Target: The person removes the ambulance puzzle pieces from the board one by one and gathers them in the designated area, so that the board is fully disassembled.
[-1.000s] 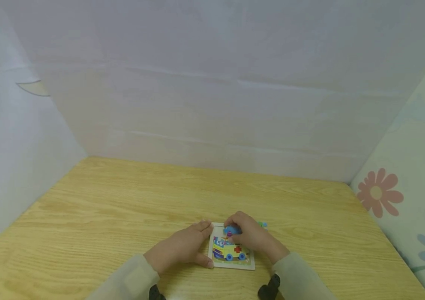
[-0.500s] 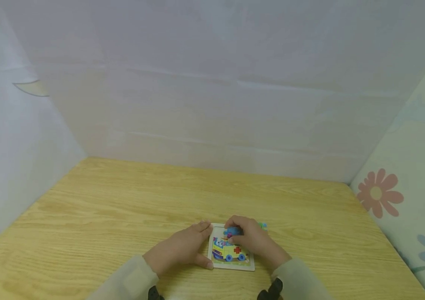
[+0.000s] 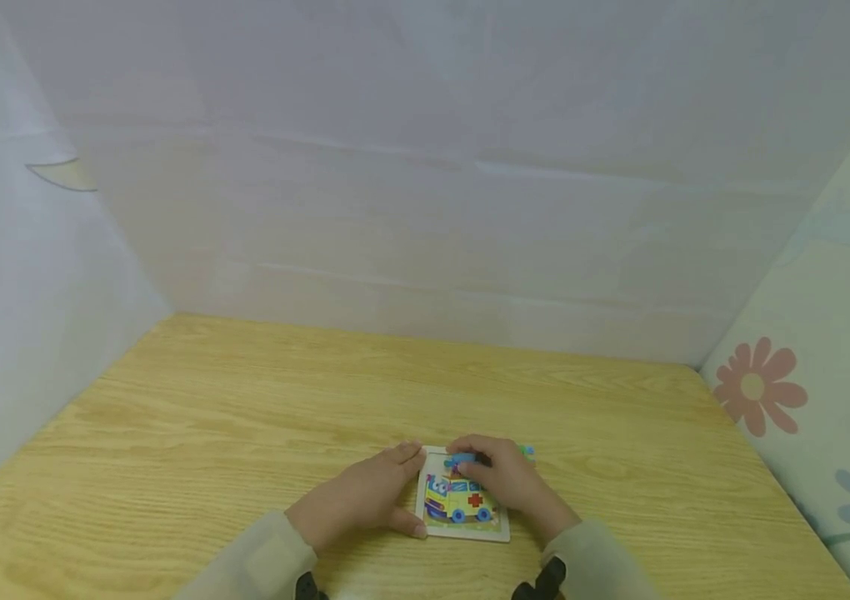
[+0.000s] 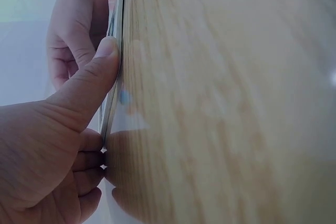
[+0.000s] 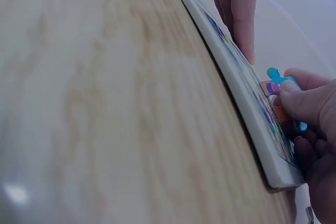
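Note:
A small jigsaw puzzle board [image 3: 436, 461] with a pale frame lies on the table, showing a yellow ambulance with a red cross. My left hand [image 3: 365, 492] holds its left side, thumb at the near corner and fingertips at the far one. Over the board's upper part, my right hand [image 3: 507, 473] pinches a blue puzzle piece between thumb and fingers. In the right wrist view that puzzle piece [image 5: 276, 77] stands tilted at the board's surface, with orange and purple on its face. My right hand hides the board's upper right.
Beyond my right hand a green and blue bit [image 3: 527, 451] pokes out. The wood-grain table [image 3: 282, 400] runs back to a pale sheet wall [image 3: 425, 208]. A flower-printed wall [image 3: 845, 400] stands at the right.
My right hand has shifted slightly nearer, and the blue piece has turned and tilted in its fingers, uncovering more of the ambulance's top. My left hand stays in place.

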The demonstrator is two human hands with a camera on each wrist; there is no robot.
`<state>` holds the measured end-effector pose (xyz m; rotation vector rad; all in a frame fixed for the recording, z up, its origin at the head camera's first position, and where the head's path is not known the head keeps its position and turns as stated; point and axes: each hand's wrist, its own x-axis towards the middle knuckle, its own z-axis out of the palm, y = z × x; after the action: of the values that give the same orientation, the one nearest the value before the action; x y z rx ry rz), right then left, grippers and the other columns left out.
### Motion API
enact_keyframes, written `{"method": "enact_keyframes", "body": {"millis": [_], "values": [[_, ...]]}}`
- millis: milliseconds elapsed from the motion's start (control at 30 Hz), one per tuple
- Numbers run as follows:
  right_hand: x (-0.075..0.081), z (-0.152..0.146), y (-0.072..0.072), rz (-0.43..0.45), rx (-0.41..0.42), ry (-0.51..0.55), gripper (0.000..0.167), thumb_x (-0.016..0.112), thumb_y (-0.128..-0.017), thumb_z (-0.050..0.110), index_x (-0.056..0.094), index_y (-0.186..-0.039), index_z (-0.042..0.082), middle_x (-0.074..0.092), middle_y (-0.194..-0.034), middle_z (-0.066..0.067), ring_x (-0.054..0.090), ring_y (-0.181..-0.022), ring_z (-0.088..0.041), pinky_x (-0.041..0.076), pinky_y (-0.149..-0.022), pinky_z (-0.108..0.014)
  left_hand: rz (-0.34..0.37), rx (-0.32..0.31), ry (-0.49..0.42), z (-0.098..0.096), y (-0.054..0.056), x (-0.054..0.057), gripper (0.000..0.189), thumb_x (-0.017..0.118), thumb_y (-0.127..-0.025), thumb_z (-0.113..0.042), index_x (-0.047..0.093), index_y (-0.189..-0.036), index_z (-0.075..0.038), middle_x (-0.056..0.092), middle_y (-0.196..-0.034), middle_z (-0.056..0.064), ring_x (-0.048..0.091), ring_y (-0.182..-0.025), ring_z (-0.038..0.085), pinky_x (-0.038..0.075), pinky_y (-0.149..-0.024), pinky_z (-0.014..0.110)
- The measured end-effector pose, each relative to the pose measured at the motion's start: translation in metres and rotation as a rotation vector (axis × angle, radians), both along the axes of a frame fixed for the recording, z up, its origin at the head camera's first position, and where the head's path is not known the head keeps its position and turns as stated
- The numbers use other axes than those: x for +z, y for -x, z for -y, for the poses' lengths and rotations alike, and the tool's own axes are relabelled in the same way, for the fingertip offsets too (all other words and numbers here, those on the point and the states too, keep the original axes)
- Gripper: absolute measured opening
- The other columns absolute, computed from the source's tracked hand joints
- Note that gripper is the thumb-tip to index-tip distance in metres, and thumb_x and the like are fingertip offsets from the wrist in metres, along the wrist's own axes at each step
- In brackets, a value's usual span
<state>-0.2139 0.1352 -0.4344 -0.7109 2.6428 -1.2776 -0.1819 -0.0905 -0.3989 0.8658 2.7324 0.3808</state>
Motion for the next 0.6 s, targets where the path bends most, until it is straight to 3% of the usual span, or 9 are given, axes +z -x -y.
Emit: {"method": "enact_keyframes", "body": {"millis": [133, 233, 400, 600], "values": [[0.0011, 0.0002, -0.0009, 0.003, -0.034, 0.046, 0.023, 0.053, -0.094, 0.013, 0.065, -0.114, 0.014, 0.062, -0.119, -0.007, 0.056, -0.112, -0.027, 0.046, -0.095, -0.047, 0.003, -0.002, -0.006, 0.0005, -0.0003, 0.0001, 0.096, 0.069, -0.071, -0.056, 0.036, -0.140, 0.002, 0.031, -0.148, 0.017, 0.031, -0.135, 0.032, 0.031, -0.110, 0.043], [0.0014, 0.0009, -0.0010, 0.012, -0.073, 0.064, 0.024, 0.052, -0.094, 0.012, 0.063, -0.116, 0.013, 0.064, -0.111, -0.006, 0.059, -0.101, -0.024, 0.050, -0.088, -0.041, 0.002, -0.002, -0.004, 0.0005, -0.0006, 0.0003, 0.096, 0.069, -0.071, -0.056, 0.036, -0.140, 0.002, 0.032, -0.148, 0.017, 0.032, -0.135, 0.032, 0.031, -0.109, 0.043], [0.0003, 0.0020, -0.0008, 0.065, -0.153, 0.129, 0.023, 0.055, -0.092, 0.008, 0.061, -0.114, 0.009, 0.058, -0.083, -0.003, 0.052, -0.071, -0.014, 0.048, -0.063, -0.022, 0.000, -0.001, -0.006, -0.0001, -0.0005, 0.0004, 0.096, 0.070, -0.071, -0.056, 0.036, -0.140, 0.002, 0.031, -0.148, 0.017, 0.032, -0.135, 0.033, 0.031, -0.109, 0.044], [0.0043, 0.0060, -0.0032, 0.148, -0.256, 0.261, 0.015, 0.058, -0.090, 0.009, 0.062, -0.105, 0.007, 0.056, -0.084, -0.005, 0.052, -0.072, -0.015, 0.050, -0.061, -0.022, 0.007, 0.001, -0.012, -0.0004, -0.0004, 0.0000, 0.096, 0.070, -0.071, -0.055, 0.036, -0.140, 0.002, 0.031, -0.148, 0.017, 0.031, -0.135, 0.033, 0.030, -0.110, 0.043]]}}
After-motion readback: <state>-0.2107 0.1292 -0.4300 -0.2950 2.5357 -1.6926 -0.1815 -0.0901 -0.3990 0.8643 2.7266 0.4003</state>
